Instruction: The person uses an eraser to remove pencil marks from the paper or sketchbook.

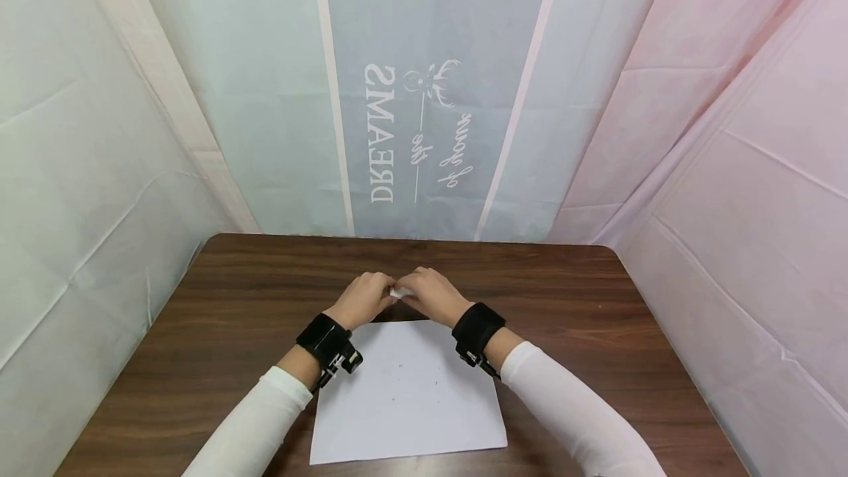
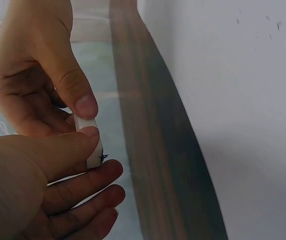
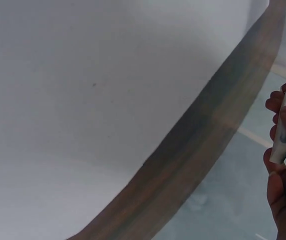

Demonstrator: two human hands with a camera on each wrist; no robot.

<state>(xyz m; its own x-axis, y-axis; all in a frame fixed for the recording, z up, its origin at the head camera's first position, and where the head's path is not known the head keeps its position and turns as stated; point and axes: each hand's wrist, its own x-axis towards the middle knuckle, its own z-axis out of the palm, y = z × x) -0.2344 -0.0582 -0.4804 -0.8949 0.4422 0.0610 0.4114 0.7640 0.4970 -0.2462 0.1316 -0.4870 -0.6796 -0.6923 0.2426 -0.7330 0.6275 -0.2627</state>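
Both hands meet just beyond the far edge of a white sheet of paper (image 1: 411,411). Between them is a small white block that looks like an eraser (image 2: 93,147), with dark marks at one end. My left hand (image 1: 361,300) pinches one end under its thumb, its other fingers spread below in the left wrist view. At the opposite end, my right hand (image 1: 433,297) holds the block with its thumb on top. In the right wrist view the eraser (image 3: 282,142) shows a grey smudge, and the hands are partly cut off by the frame's edge.
Small dark specks (image 2: 270,30) are scattered on the paper. Beneath it is a dark brown wooden table (image 1: 583,359). Pale cloth hangs behind and on both sides, with a lettered panel (image 1: 424,131) at the back. A black strap (image 1: 478,326) with a camera is on each wrist.
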